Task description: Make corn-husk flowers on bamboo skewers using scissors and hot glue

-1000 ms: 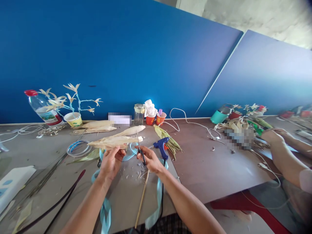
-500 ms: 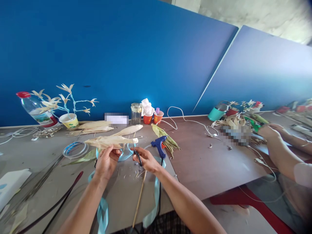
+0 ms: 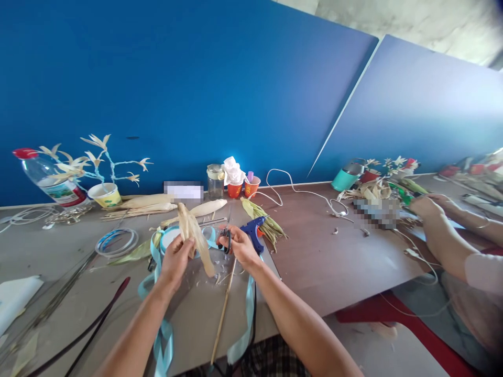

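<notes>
Pinched in my left hand is a pale dried corn husk, folded over and hanging down to the right. My right hand has its fingers in the black handles of a pair of scissors, whose blades point up and away from me. The scissors are apart from the husk. Beyond my right fingers lies a blue glue gun. Light blue ribbon trails past both wrists, and a roll of it sits partly hidden behind the husk. A thin stick lies between my forearms.
Husk flowers on blue stems stand in a yellow cup beside a bottle. At the back are a glass jar, red cups and green husks. A wire coil lies left. A co-worker's hands are at the right.
The husk has swung from lying sideways to hanging down over my left fingers. My right hand and the scissors have drawn a little right, away from it.
</notes>
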`<action>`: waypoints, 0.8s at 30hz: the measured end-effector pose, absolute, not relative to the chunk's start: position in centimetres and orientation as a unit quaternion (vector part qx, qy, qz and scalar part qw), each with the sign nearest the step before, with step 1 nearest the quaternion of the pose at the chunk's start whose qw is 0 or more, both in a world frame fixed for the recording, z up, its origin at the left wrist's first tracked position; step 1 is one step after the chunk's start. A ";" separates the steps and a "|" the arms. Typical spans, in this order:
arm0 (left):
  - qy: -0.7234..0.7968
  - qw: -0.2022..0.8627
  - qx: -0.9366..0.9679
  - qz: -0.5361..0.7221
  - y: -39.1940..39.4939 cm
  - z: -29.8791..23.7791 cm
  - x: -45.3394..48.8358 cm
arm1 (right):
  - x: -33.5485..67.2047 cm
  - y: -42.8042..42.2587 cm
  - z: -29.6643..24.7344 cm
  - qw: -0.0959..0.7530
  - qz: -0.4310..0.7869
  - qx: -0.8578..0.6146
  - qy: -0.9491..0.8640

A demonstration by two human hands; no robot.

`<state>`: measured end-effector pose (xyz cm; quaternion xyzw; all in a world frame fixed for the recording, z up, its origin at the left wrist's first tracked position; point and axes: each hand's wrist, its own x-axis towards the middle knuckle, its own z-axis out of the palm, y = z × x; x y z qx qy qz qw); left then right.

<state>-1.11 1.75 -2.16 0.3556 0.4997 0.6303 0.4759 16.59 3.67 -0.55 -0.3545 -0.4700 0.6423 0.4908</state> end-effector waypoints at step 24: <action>0.470 0.624 0.435 0.449 0.6 -1.4 1.4 | 15.4 4.2 -1.7 0.609 0.613 -0.338 -0.373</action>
